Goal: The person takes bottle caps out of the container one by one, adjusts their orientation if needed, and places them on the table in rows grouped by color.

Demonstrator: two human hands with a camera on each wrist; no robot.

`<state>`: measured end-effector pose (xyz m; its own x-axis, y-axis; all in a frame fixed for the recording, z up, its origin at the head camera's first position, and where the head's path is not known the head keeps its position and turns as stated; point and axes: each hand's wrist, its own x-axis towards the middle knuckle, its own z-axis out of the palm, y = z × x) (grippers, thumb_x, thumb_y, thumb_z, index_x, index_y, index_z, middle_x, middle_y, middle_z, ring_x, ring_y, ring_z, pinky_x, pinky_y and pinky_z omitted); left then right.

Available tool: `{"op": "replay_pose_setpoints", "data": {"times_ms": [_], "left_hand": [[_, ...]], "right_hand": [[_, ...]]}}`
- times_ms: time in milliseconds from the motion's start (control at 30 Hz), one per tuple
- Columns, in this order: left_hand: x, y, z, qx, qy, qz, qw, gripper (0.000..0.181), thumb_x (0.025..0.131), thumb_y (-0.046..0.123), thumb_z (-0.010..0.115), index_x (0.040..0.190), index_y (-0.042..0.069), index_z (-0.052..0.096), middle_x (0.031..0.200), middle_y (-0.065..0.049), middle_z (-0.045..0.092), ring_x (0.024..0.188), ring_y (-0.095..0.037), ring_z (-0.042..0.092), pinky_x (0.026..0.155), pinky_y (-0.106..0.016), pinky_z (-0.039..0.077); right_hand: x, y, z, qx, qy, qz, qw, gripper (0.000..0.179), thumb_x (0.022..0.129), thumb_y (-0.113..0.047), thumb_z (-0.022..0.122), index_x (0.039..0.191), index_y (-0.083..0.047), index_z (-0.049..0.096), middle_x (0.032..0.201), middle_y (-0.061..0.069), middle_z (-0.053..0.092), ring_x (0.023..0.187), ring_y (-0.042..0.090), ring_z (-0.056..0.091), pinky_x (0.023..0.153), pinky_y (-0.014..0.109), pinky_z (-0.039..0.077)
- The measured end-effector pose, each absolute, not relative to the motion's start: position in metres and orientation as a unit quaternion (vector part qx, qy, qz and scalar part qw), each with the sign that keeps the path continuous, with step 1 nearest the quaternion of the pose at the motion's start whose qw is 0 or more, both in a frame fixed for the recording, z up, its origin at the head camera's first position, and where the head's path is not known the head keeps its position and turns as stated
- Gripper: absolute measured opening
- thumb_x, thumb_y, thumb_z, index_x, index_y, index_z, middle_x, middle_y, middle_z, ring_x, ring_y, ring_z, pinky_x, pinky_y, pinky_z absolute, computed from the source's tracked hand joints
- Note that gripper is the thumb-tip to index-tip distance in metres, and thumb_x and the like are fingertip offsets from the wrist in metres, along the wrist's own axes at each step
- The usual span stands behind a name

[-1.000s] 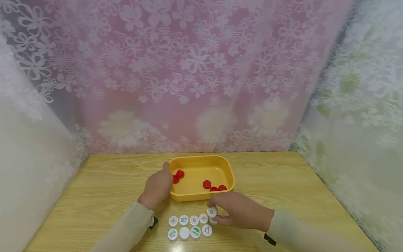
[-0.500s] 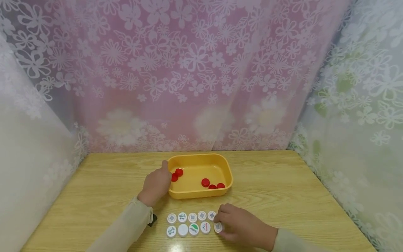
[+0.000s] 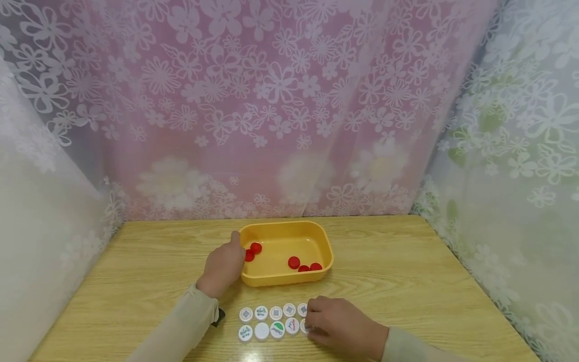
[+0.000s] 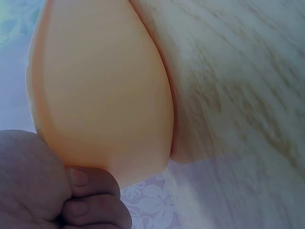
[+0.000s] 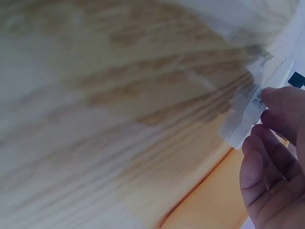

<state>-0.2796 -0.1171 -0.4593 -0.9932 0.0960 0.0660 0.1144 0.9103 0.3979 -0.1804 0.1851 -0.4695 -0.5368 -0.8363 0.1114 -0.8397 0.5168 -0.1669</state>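
My left hand grips the left end of a yellow plastic basin; in the left wrist view its fingers curl at the basin's wall. Inside lie several red bottle caps. In front of the basin, white bottle caps with printed tops form two rows. At the right end of the front row, my right hand pinches a white bottle cap, which its fingers partly cover. The right wrist view shows the thumb against the side of a white cap.
All this stands on a wood-grain table. A pink flowered curtain hangs behind its far edge, and pale flowered cloth closes the right side. A plain white one is at the left.
My right hand has brought a cap down from above the back row to the front row's right end, then slid it left against its neighbour. The left hand stays on the basin.
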Motion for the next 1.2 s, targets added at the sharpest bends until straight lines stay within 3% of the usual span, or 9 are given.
{"op": "replay_pose_setpoints", "data": {"times_ms": [167, 400, 500, 633, 800, 967, 1200], "left_hand": [[-0.28, -0.118, -0.459, -0.045, -0.976, -0.212, 0.013, 0.032, 0.104, 0.016, 0.052, 0.127, -0.003, 0.041, 0.064, -0.006, 0.052, 0.051, -0.024, 0.048, 0.049, -0.031, 0.04], [-0.278, -0.118, -0.46, -0.056, -0.976, -0.207, 0.03, 0.029, 0.104, 0.015, 0.052, 0.124, -0.003, 0.042, 0.061, -0.006, 0.05, 0.049, -0.022, 0.047, 0.047, -0.031, 0.038], [-0.278, -0.119, -0.461, -0.064, -0.976, -0.205, 0.04, 0.026, 0.104, 0.015, 0.053, 0.121, -0.003, 0.043, 0.06, -0.005, 0.05, 0.047, -0.022, 0.046, 0.046, -0.03, 0.037], [-0.278, -0.121, -0.462, -0.066, -0.975, -0.203, 0.053, 0.024, 0.104, 0.015, 0.053, 0.118, -0.002, 0.044, 0.06, -0.006, 0.049, 0.047, -0.022, 0.046, 0.045, -0.031, 0.037], [-0.278, -0.121, -0.464, -0.072, -0.974, -0.203, 0.065, 0.024, 0.104, 0.014, 0.053, 0.116, -0.003, 0.044, 0.059, -0.007, 0.049, 0.046, -0.023, 0.046, 0.044, -0.031, 0.037], [-0.278, -0.12, -0.466, -0.069, -0.974, -0.206, 0.06, 0.026, 0.104, 0.015, 0.054, 0.119, -0.004, 0.044, 0.058, -0.005, 0.048, 0.046, -0.021, 0.044, 0.044, -0.03, 0.036], [-0.279, -0.119, -0.462, -0.057, -0.975, -0.208, 0.047, 0.029, 0.104, 0.016, 0.053, 0.124, -0.004, 0.044, 0.059, -0.005, 0.048, 0.047, -0.021, 0.045, 0.046, -0.031, 0.036]], "right_hand": [[-0.183, 0.18, -0.458, 0.472, -0.876, 0.093, 0.013, 0.005, 0.099, -0.031, 0.071, 0.098, -0.026, 0.07, 0.093, -0.017, 0.056, 0.077, -0.004, 0.047, 0.07, 0.012, 0.045], [-0.209, 0.172, -0.428, 0.433, -0.886, 0.121, 0.113, 0.015, 0.091, -0.023, 0.078, 0.103, -0.018, 0.072, 0.095, -0.009, 0.062, 0.078, 0.004, 0.052, 0.072, 0.019, 0.052], [-0.233, 0.163, -0.415, 0.401, -0.899, 0.121, 0.126, 0.013, 0.091, -0.019, 0.078, 0.101, -0.017, 0.071, 0.092, -0.008, 0.061, 0.076, 0.006, 0.052, 0.07, 0.022, 0.052], [-0.274, 0.147, -0.405, 0.367, -0.924, 0.08, 0.064, 0.008, 0.093, -0.021, 0.075, 0.096, -0.018, 0.068, 0.086, -0.008, 0.063, 0.07, 0.008, 0.053, 0.066, 0.025, 0.051], [-0.314, 0.134, -0.409, 0.345, -0.937, -0.019, -0.053, 0.027, 0.092, -0.037, 0.078, 0.104, -0.014, 0.069, 0.091, -0.002, 0.07, 0.073, 0.014, 0.059, 0.073, 0.032, 0.054], [-0.33, 0.126, -0.419, 0.347, -0.923, -0.109, -0.127, 0.035, 0.087, -0.049, 0.081, 0.098, -0.02, 0.065, 0.076, -0.008, 0.06, 0.066, 0.014, 0.054, 0.067, 0.029, 0.047], [-0.342, 0.116, -0.43, 0.365, -0.91, -0.09, -0.176, 0.02, 0.089, -0.037, 0.082, 0.09, -0.029, 0.063, 0.075, -0.01, 0.059, 0.069, 0.014, 0.054, 0.068, 0.027, 0.047]]}}
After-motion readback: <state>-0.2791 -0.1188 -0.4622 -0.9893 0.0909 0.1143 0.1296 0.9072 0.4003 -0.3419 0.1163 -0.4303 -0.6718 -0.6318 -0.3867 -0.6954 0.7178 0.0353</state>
